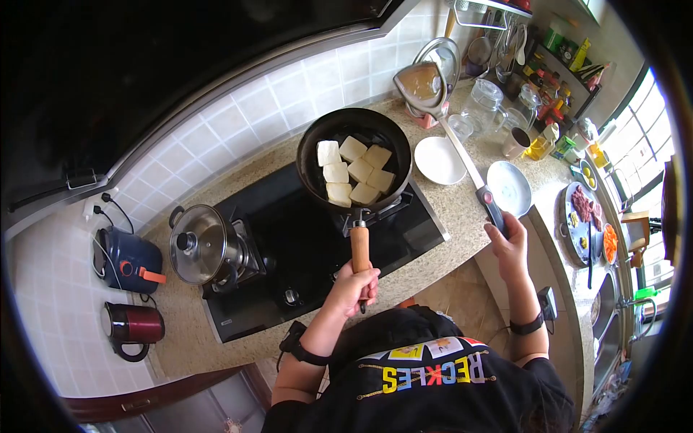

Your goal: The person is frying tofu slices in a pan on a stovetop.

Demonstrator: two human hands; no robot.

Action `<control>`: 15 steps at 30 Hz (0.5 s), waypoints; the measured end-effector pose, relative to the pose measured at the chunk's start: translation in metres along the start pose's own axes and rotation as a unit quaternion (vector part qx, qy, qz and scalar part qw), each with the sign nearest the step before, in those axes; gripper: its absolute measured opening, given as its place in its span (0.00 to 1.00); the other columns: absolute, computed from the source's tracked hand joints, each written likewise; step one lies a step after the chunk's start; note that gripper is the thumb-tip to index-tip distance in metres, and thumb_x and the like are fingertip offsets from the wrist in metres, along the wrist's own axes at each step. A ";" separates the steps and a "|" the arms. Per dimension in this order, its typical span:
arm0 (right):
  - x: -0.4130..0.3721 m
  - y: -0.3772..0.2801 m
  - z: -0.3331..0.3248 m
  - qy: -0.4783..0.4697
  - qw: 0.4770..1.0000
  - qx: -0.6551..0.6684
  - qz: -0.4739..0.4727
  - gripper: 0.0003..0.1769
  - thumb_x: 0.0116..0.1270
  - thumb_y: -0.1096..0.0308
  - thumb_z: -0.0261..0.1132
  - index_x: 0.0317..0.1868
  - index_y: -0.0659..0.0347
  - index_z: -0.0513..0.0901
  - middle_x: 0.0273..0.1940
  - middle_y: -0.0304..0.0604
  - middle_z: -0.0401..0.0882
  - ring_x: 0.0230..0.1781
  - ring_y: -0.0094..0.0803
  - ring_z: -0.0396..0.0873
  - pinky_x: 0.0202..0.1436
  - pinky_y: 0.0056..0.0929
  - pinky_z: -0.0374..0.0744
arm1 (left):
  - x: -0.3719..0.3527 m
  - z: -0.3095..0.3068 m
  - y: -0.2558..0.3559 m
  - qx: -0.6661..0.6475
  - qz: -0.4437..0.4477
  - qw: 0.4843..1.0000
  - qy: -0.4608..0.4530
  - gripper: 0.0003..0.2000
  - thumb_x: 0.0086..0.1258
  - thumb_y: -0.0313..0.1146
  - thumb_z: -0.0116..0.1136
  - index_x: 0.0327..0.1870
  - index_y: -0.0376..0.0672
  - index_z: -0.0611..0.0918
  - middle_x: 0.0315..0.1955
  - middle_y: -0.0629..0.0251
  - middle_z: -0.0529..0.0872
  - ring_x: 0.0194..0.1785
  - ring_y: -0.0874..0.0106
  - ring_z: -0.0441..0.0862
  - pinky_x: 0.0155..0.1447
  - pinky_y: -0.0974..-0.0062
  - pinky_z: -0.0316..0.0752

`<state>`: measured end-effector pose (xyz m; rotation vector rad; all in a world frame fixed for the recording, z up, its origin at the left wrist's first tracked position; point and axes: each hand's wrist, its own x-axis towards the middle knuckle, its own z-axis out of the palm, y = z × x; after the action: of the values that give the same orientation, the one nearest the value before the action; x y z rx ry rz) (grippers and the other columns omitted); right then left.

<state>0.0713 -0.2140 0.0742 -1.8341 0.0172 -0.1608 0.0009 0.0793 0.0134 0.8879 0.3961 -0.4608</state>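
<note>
My left hand (351,287) is wrapped round the wooden handle of a black frying pan (303,160), which rests on the right burner. Several pale square tofu slices (360,170) lie flat in the pan, close together. In my right hand (511,249) is the dark grip of a long-handled spatula (463,154). Its broad metal head is raised to the right of the pan, apart from the tofu. Below the spatula, a white bowl (440,160) and a pale blue-white plate (510,186) stand on the counter.
A lidded steel pot (196,249) sits on the left burner of the black hob (289,252). Farther left are a blue appliance (126,252) and a red kettle (137,322). Glass jugs (485,101) and bottles fill the back right; a tray of meat (577,231) is far right.
</note>
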 end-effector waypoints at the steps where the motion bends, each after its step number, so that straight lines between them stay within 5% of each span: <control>1: 0.002 -0.008 -0.003 0.008 0.995 -0.097 -0.019 0.12 0.55 0.73 0.66 0.39 0.69 0.76 0.25 0.29 0.72 0.24 0.15 0.66 0.26 0.17 0.65 | 0.002 0.000 -0.003 0.003 -0.002 1.000 -0.002 0.11 0.61 0.27 0.57 0.37 0.46 0.65 0.17 0.70 0.69 0.16 0.78 0.68 0.15 0.79 0.61; 4: 0.009 -0.026 0.002 0.010 0.979 -0.194 -0.068 0.13 0.54 0.72 0.66 0.40 0.68 0.77 0.23 0.35 0.73 0.24 0.16 0.69 0.28 0.18 0.67 | 0.007 -0.002 -0.015 0.010 0.012 1.000 0.003 0.11 0.62 0.28 0.56 0.37 0.46 0.65 0.16 0.69 0.70 0.16 0.78 0.70 0.16 0.80 0.62; 7: 0.019 -0.045 0.009 -0.012 0.954 -0.289 -0.077 0.15 0.54 0.70 0.67 0.41 0.65 0.77 0.25 0.44 0.77 0.25 0.28 0.76 0.31 0.25 0.72 | 0.006 -0.004 -0.012 0.013 0.010 1.000 -0.001 0.11 0.62 0.28 0.56 0.37 0.47 0.65 0.16 0.69 0.70 0.16 0.78 0.70 0.16 0.81 0.62; 9: 0.033 -0.041 0.011 -0.012 0.886 -0.392 -0.248 0.17 0.54 0.67 0.68 0.43 0.62 0.77 0.31 0.50 0.78 0.32 0.43 0.78 0.36 0.35 0.74 | 0.003 -0.008 -0.005 0.015 0.012 1.000 -0.008 0.11 0.62 0.28 0.56 0.37 0.46 0.65 0.16 0.69 0.70 0.16 0.78 0.70 0.16 0.81 0.62; 10: 0.039 -0.047 0.015 -0.042 0.885 -0.416 -0.205 0.17 0.55 0.67 0.66 0.44 0.61 0.76 0.36 0.49 0.78 0.37 0.50 0.76 0.40 0.41 0.74 | 0.001 -0.011 -0.001 0.023 0.007 1.000 -0.012 0.11 0.62 0.28 0.56 0.36 0.46 0.65 0.16 0.69 0.70 0.16 0.78 0.70 0.15 0.81 0.62; 15: 0.069 -0.051 0.041 -0.052 0.842 -0.483 -0.233 0.15 0.57 0.68 0.63 0.45 0.60 0.75 0.35 0.50 0.75 0.37 0.49 0.76 0.38 0.41 0.73 | -0.006 -0.017 0.012 0.056 -0.005 0.998 -0.007 0.11 0.61 0.29 0.56 0.36 0.44 0.65 0.16 0.69 0.71 0.16 0.78 0.71 0.15 0.82 0.63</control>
<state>0.1407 -0.1678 0.1198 -2.8366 -0.5182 -0.4535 0.0006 0.1009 0.0147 0.9906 0.3649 -0.5013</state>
